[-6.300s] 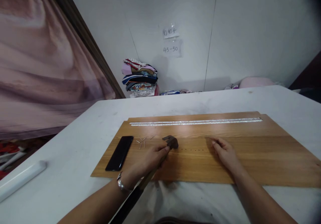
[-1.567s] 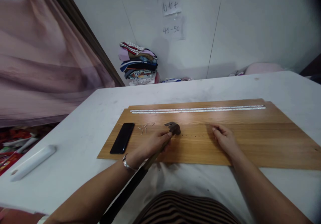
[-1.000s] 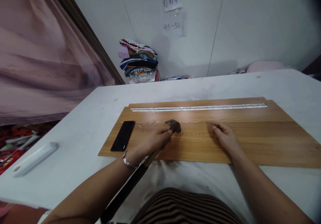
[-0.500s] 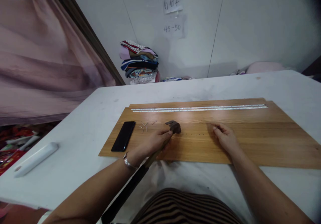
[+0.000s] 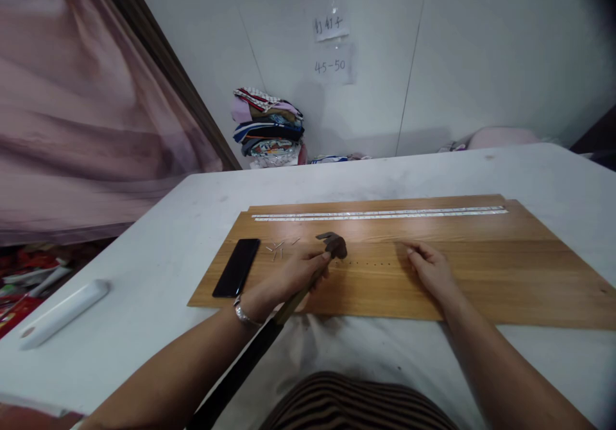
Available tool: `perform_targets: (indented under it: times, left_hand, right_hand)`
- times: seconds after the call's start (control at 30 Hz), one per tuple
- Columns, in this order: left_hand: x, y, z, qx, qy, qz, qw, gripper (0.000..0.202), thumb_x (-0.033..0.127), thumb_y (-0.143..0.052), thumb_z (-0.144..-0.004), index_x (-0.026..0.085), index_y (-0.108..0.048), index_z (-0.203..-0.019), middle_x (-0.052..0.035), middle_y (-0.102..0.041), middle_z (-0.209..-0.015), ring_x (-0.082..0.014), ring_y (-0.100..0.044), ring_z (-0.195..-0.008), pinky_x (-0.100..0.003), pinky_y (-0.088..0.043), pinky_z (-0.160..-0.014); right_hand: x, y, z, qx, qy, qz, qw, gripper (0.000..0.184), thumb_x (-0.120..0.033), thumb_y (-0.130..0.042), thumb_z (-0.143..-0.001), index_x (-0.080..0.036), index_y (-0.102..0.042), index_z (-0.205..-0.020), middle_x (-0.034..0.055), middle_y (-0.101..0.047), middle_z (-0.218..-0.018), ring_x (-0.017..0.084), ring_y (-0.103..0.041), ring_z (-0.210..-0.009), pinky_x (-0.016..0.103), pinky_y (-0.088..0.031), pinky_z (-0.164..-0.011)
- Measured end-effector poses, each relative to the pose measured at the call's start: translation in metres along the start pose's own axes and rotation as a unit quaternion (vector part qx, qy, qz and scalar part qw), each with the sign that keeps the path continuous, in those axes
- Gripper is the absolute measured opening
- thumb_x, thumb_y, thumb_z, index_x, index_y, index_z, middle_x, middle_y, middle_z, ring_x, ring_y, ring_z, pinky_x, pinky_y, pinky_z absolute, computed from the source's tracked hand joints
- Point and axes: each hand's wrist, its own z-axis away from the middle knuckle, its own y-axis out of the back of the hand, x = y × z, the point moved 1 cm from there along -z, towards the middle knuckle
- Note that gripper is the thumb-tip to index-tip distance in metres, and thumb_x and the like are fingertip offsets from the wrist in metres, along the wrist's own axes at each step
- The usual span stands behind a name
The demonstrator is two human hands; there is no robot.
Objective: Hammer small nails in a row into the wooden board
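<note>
The left arm reaches in from the lower left of the frame, a silver bracelet [image 5: 242, 312] at its wrist, and the fingers of the left hand [image 5: 304, 272] are clamped around the hammer [image 5: 337, 245] just below its head, near mid-frame. The right arm enters from the lower right; the right hand [image 5: 433, 271] is loosely curled over the wooden board [image 5: 495, 282], thumb and forefinger close together, though whether they pinch anything cannot be told. The board lies on a white surface [image 5: 144, 244], carrying a black phone [image 5: 237, 267], loose nails [image 5: 275, 249] and two white strips [image 5: 380, 214]. A pink curtain [image 5: 96, 103] fills the upper left; folded clothes [image 5: 269, 128] are stacked by the pale wall [image 5: 471, 51] at upper centre. The hammer's handle runs off the bottom edge, its middle partly hidden by the left hand. Small dark specks [image 5: 368, 264] between the hands are too tiny to identify.
</note>
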Motion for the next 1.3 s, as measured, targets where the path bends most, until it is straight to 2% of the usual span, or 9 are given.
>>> perform_targets:
  times: [0.17,0.3,0.5,0.6,0.77,0.9,1.03,1.23,1.3]
  left_hand:
    - [0.034,0.013,0.001,0.034,-0.026,0.007,0.999,0.033,0.045,-0.054,-0.084,0.015,-0.057,-0.068,0.0003,-0.053,-0.054,-0.0085,-0.048,-0.044,-0.021,-0.041,-0.043]
    - [0.073,0.023,-0.011,0.111,-0.109,0.049,0.987,0.031,0.04,-0.057,-0.085,0.014,-0.059,-0.068,-0.0008,-0.055,-0.053,-0.0088,-0.05,-0.046,-0.02,-0.041,-0.045]
    - [0.127,0.014,-0.051,0.176,-0.228,0.354,0.89,0.025,0.039,-0.058,-0.088,0.015,-0.054,-0.084,0.0039,-0.053,-0.063,-0.0061,-0.054,-0.053,-0.02,-0.048,-0.059]
    - [0.135,-0.004,-0.059,0.146,-0.221,0.405,0.875,0.022,0.035,-0.056,-0.09,0.015,-0.05,-0.082,0.0039,-0.052,-0.065,-0.0117,-0.064,-0.066,-0.031,-0.053,-0.077]
    - [0.118,-0.031,-0.051,0.078,-0.156,0.437,0.882,0.022,0.032,-0.055,-0.091,0.014,-0.05,-0.08,-0.0011,-0.057,-0.071,-0.0174,-0.068,-0.074,-0.036,-0.053,-0.082]
    - [0.095,-0.043,-0.049,0.073,-0.115,0.409,0.902,0.028,0.038,-0.051,-0.093,0.011,-0.056,-0.087,-0.0073,-0.064,-0.078,-0.0136,-0.064,-0.066,-0.027,-0.052,-0.07]
    - [0.078,-0.05,-0.057,0.056,-0.114,0.335,0.934,0.037,0.045,-0.051,-0.091,0.009,-0.06,-0.087,-0.0038,-0.06,-0.066,-0.007,-0.047,-0.045,-0.023,-0.045,-0.052]
    - [0.049,-0.032,-0.044,-0.003,-0.119,0.197,0.973,0.038,0.051,-0.053,-0.087,0.014,-0.061,-0.091,-0.0069,-0.067,-0.087,-0.0142,-0.063,-0.071,-0.027,-0.051,-0.067]
    - [0.029,-0.015,-0.036,0.053,-0.124,0.096,0.986,0.036,0.049,-0.053,-0.086,0.014,-0.061,-0.086,-0.0069,-0.067,-0.089,-0.0131,-0.062,-0.068,-0.025,-0.049,-0.062]
  right_hand:
    - [-0.018,0.002,0.006,-0.009,-0.03,-0.02,0.999,0.033,-0.039,-0.06,-0.073,-0.017,-0.072,-0.095,0.0014,-0.065,-0.067,0.016,-0.055,-0.058,0.029,-0.044,-0.054]
    - [-0.046,0.0,0.017,-0.083,-0.013,-0.058,0.995,0.038,-0.041,-0.06,-0.078,-0.017,-0.07,-0.106,-0.0004,-0.061,-0.064,0.013,-0.052,-0.054,0.026,-0.042,-0.051]
    - [-0.1,-0.016,0.017,-0.201,0.019,-0.163,0.966,0.048,-0.041,-0.067,-0.077,-0.026,-0.061,-0.122,0.0068,-0.071,-0.107,0.022,-0.064,-0.102,0.039,-0.051,-0.086]
    - [-0.127,-0.018,0.01,-0.288,-0.004,-0.253,0.924,0.055,-0.048,-0.064,-0.078,-0.026,-0.055,-0.128,0.008,-0.071,-0.106,0.022,-0.068,-0.09,0.038,-0.054,-0.079]
    - [-0.148,-0.018,0.007,-0.377,-0.06,-0.28,0.881,0.051,-0.057,-0.06,-0.075,-0.02,-0.061,-0.109,0.0038,-0.068,-0.072,0.013,-0.055,-0.044,0.024,-0.042,-0.038]
    - [-0.149,-0.033,0.004,-0.365,-0.1,-0.321,0.868,0.051,-0.056,-0.061,-0.075,-0.024,-0.057,-0.113,0.0019,-0.067,-0.074,0.011,-0.049,-0.042,0.02,-0.036,-0.032]
    - [-0.145,-0.049,-0.006,-0.351,-0.136,-0.322,0.869,0.034,-0.049,-0.066,-0.074,-0.02,-0.056,-0.09,-0.0004,-0.062,-0.071,0.006,-0.041,-0.041,0.016,-0.032,-0.03]
    - [-0.14,-0.039,-0.006,-0.369,-0.17,-0.255,0.877,0.03,-0.037,-0.07,-0.074,-0.022,-0.049,-0.087,-0.0109,-0.046,-0.055,0.003,-0.031,-0.031,0.013,-0.028,-0.026]
    - [-0.138,-0.031,-0.001,-0.375,-0.197,-0.263,0.867,0.036,-0.039,-0.07,-0.074,-0.022,-0.051,-0.1,-0.0111,-0.046,-0.056,0.003,-0.032,-0.03,0.013,-0.029,-0.025]
